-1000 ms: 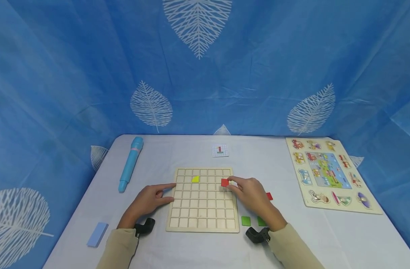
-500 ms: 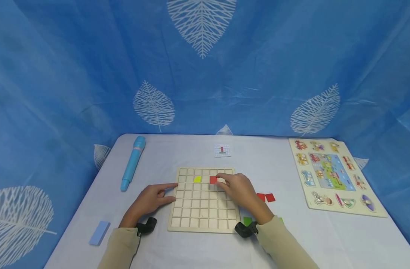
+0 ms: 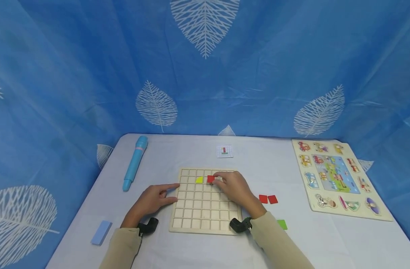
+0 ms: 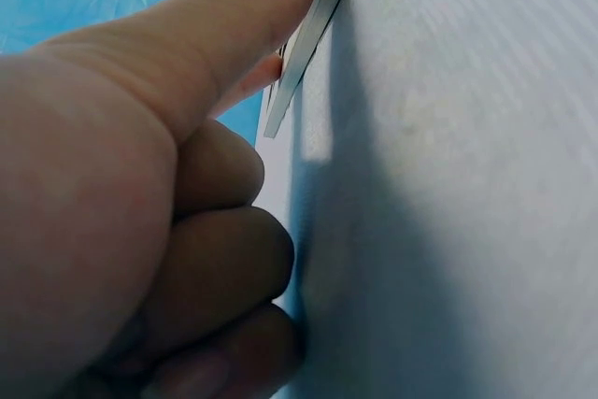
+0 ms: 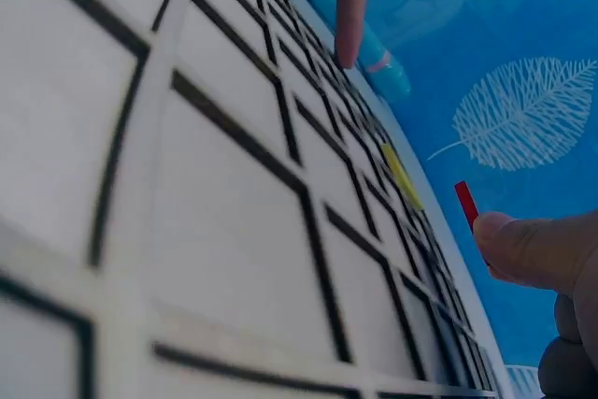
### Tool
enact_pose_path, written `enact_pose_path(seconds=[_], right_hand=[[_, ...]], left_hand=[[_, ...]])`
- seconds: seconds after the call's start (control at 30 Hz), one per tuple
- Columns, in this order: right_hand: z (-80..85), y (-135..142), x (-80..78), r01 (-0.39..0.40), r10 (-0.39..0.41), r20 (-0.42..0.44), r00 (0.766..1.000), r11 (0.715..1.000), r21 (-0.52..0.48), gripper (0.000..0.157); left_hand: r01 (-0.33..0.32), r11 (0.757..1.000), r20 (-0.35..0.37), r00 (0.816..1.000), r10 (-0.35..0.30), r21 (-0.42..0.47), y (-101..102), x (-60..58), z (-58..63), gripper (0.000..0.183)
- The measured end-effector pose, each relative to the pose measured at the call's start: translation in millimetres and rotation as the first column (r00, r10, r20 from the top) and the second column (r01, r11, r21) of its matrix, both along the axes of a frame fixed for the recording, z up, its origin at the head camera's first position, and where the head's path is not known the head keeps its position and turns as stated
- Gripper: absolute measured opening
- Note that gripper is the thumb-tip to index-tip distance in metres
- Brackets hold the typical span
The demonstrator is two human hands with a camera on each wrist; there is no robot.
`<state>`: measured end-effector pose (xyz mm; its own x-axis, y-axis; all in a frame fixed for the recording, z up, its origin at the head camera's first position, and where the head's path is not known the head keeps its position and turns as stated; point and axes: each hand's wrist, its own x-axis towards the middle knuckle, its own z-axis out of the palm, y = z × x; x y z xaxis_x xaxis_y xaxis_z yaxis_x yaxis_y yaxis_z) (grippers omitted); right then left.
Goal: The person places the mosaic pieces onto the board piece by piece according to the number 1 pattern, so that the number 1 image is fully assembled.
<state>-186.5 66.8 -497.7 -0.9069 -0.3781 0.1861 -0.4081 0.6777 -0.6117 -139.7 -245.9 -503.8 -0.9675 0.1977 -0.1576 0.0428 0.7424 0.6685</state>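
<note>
Risk, as judged: the red tile (image 3: pixel 210 179), pinched near its edge and held just above the wooden grid board (image 3: pixel 173 224) to the right of the yellow tile (image 3: pixel 199 180), could straddle a divider if lowered askew, and the board could shift if pushed without firm bracing. Right hand (image 3: pixel 236 187): thumb and fingertip closed on the red tile, apart from the board surface in the right wrist view. Left hand (image 3: pixel 151 201): index finger and thumb extended, spread, touching the board's left edge; other fingers curled, nothing grasped.
</note>
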Motion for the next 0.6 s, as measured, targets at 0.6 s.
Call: enact_pose_path(seconds=[0.6], right_hand=[[-12.1,-18.1,-8.1,0.057,-0.055,0.062,0.997,0.998,-0.02,0.026]], left_hand=[[0.015,1.0,0.002,1.0,-0.015,0.002,-2.1,-5.3,-1.4,0.054]])
